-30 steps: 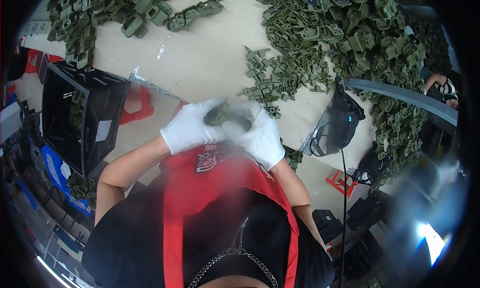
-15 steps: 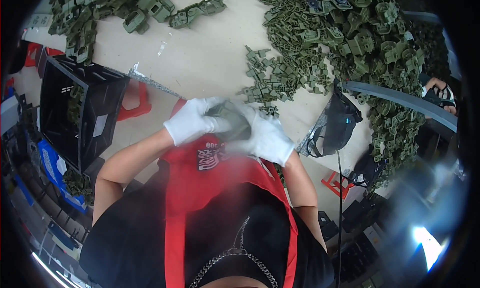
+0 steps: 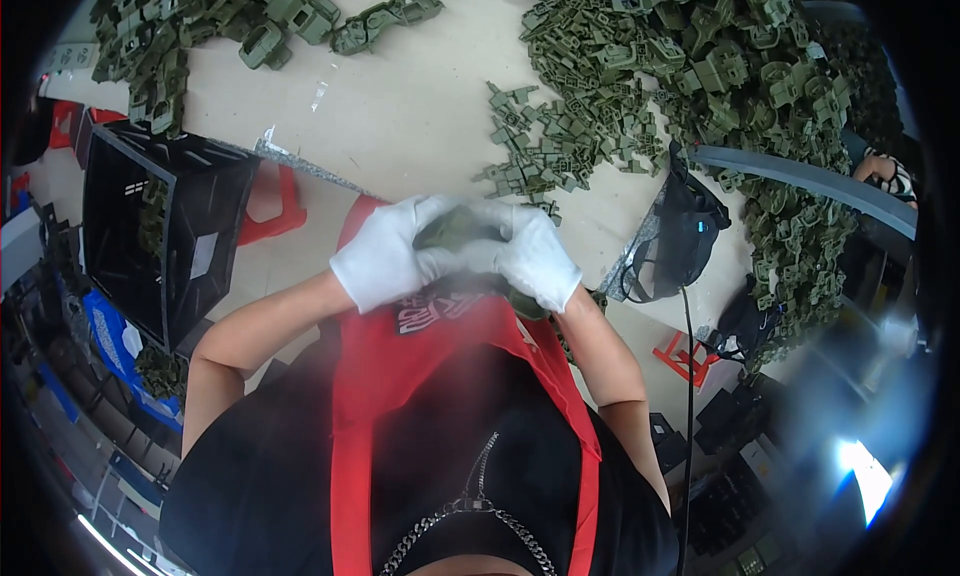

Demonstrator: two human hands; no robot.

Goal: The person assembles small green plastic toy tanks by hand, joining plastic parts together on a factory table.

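Note:
Both my hands wear white gloves and meet in front of the red apron, at the table's near edge. Between them is an olive-green plastic part, mostly covered by the gloves; its exact kind is hidden. My left hand grips its left side, with fingers and thumb curled round it. From the right, my right hand closes on the same part. Beyond my right hand, small green plastic pieces lie loose on the table.
Large heaps of green vehicle-like parts cover the right of the table, with another pile far left. A black crate stands at left beside a red stool. A black bag hangs at right, near a grey bar.
My hands have drawn closer round the green part, which has turned and is now more covered. My right hand's fingers have come over its top.

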